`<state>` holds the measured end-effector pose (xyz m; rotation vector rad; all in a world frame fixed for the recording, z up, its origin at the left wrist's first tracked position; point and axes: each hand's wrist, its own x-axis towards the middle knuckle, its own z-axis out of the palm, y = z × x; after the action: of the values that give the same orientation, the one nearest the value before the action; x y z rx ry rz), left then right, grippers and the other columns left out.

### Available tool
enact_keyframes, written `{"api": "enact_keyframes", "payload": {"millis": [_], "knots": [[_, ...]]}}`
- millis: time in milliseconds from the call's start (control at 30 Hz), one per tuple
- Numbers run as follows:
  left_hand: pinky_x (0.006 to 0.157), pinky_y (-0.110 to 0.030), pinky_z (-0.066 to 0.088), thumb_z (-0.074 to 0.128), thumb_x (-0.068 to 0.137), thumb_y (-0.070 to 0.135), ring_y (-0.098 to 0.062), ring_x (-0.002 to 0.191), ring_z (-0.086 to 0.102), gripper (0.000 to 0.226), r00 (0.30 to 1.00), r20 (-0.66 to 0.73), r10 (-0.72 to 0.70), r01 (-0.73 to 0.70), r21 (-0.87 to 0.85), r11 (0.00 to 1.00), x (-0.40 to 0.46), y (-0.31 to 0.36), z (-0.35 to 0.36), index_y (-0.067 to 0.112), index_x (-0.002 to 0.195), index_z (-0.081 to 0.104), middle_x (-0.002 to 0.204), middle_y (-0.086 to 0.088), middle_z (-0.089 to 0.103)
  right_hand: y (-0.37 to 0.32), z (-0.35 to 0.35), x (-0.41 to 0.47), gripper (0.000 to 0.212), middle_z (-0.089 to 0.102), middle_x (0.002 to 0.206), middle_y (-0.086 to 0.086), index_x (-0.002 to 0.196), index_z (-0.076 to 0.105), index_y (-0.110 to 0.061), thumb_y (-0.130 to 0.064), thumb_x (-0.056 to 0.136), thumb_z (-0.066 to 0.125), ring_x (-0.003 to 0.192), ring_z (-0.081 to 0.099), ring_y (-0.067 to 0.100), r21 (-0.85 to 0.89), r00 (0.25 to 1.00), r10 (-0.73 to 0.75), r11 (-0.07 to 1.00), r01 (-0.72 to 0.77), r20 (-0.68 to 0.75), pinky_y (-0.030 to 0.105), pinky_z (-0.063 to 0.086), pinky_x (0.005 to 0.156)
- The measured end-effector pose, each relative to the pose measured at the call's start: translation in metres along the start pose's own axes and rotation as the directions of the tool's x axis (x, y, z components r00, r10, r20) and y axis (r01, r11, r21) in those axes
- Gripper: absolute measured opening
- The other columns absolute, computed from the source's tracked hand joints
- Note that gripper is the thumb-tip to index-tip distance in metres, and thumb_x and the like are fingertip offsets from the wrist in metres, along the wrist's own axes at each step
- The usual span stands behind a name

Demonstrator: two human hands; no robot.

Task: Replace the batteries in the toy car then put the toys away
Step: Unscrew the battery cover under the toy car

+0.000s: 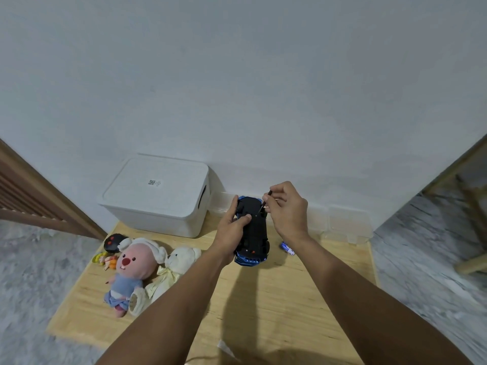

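Head-camera view looking down at a low wooden bench (263, 299) set against a pale wall. Both forearms reach forward to the bench's middle. The left hand (232, 225) grips a blue toy car (254, 233) turned upside down, black underside up, held above the bench w/ its shiny blue bumper toward the viewer; thumb pressed on the underside, fingers curled round the far left edge. The right hand (287, 209), just right of the car & touching its far end, pinches a thin dark screwdriver (264, 201) between fingertips, tip angled down onto the underside near the far end. On the bench right of the car, below the right wrist, lie blue batteries (287, 248). A white lidded storage box (158, 196) sits at the back left. Front left: a pink plush (129, 270), a cream teddy bear (179, 262), a black remote control (113, 242) & a small figurine (105, 260), well apart from the hands. Clear plastic boxes (345, 227) line the wall, back right.
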<state>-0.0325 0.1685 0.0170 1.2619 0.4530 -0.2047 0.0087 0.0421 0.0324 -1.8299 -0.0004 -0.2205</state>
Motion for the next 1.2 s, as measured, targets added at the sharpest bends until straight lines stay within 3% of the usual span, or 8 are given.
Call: {"api": "enact_keyframes", "payload": {"millis": [300,667,1000,1200], "knots": [[0.066,-0.028,0.059,0.056,0.095,0.008,-0.023,0.097,0.068,0.065,1.0,0.021,-0.021,0.022,-0.027,0.999,0.004,-0.002,0.003,0.039,0.148,0.035,0.12,0.001,0.066,0.003,-0.002,0.003,0.011,0.067,0.08,-0.003,0.092,0.059,-0.01,-0.006,0.085,0.067,0.078,0.07,0.018,-0.005,1.0,0.024,1.0,-0.024,-0.016,0.045,0.059,0.07],[0.083,-0.04,0.058,0.058,0.094,0.009,-0.03,0.106,0.067,0.065,0.999,0.036,-0.038,0.039,-0.028,0.999,0.011,-0.003,0.004,0.042,0.147,0.037,0.121,0.0,0.067,0.005,-0.005,0.004,0.011,0.067,0.08,-0.002,0.093,0.058,-0.01,-0.007,0.086,0.066,0.079,0.069,0.019,0.002,0.999,0.034,0.999,-0.034,-0.042,0.045,0.06,0.066],[0.065,-0.034,0.06,0.056,0.095,0.008,-0.025,0.092,0.069,0.065,0.997,0.037,-0.069,0.071,-0.059,0.996,0.011,-0.004,0.007,0.04,0.147,0.036,0.117,0.0,0.066,0.0,-0.007,0.001,0.013,0.07,0.085,0.0,0.091,0.063,-0.017,-0.006,0.086,0.066,0.081,0.068,0.009,0.004,0.998,0.06,0.998,-0.06,0.034,0.041,0.06,0.067],[0.073,-0.037,0.06,0.057,0.095,0.009,-0.026,0.095,0.069,0.065,0.997,0.025,-0.077,0.078,-0.064,0.995,0.011,-0.004,0.007,0.04,0.148,0.036,0.123,-0.002,0.065,0.0,-0.009,0.0,0.013,0.07,0.085,-0.007,0.089,0.065,-0.016,-0.009,0.082,0.072,0.079,0.067,0.005,-0.035,1.0,-0.002,0.999,0.003,0.027,0.021,0.056,0.075]]}}
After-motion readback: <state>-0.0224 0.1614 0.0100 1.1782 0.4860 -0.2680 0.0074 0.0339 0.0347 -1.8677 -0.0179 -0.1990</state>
